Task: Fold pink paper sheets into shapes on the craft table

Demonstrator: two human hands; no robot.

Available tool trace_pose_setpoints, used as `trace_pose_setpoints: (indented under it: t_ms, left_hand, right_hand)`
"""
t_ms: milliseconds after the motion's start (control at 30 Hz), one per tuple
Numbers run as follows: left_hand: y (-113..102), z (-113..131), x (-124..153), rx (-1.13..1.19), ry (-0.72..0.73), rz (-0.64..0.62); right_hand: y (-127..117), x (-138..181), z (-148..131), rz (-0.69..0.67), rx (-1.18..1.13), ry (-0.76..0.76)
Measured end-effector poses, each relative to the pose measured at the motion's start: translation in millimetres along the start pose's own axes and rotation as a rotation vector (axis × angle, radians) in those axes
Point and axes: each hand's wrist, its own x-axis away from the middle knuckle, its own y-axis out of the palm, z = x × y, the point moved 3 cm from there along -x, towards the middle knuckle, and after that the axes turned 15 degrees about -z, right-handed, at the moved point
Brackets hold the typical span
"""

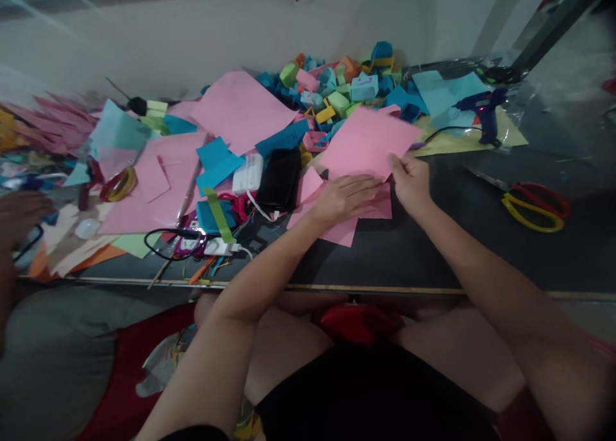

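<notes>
My right hand [410, 176] pinches the lower right corner of a pink sheet of paper [368, 142], which is lifted and slightly blurred. My left hand [349, 198] lies flat with fingers stretched out along the sheet's lower edge. Under and around that hand are smaller pink paper pieces [341, 233] on the dark table. Part of them is hidden beneath the hand. Left of the hands rests a black phone [279, 178], beside a white charger-like block [248, 173].
Scissors [522, 200] with red and yellow handles lie at right. Behind them stands a blue glue gun [488, 113]. Many small folded paper shapes [364, 86] are heaped by the wall. A power strip [195, 243] with cables sits at left, and another person's hand [24, 213] appears beyond.
</notes>
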Motion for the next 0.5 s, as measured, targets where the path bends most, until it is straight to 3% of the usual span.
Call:
trace_pose_setpoints:
  t_ms: [67, 133, 267, 367, 500]
  left_hand:
    - [0.9, -0.7, -1.8, -0.020, -0.039, -0.003]
    - [-1.4, -1.5, -2.4, -0.054, -0.086, 0.040]
    - [-5.2, -5.3, -1.0, -0.081, -0.204, 0.098]
    - [-2.5, -11.1, 1.9, -0.093, -0.245, 0.091]
    - [5.1, -17.9, 6.3, -0.134, -0.188, 0.047]
  right_hand:
    - [-16.8, -0.4, -0.6, 0.168, 0.187, -0.037]
    - [-28.9, -1.1, -4.3, 0.196, 0.363, -0.143]
    - [-20.9, 0.4, -11.5, -0.066, 0.645, -0.359]
    - [-1.8, 3.0, -9.1, -0.247, 0.695, -0.358]
    - [9.2, 4.3, -6.4, -0.349, 0.648, -0.365]
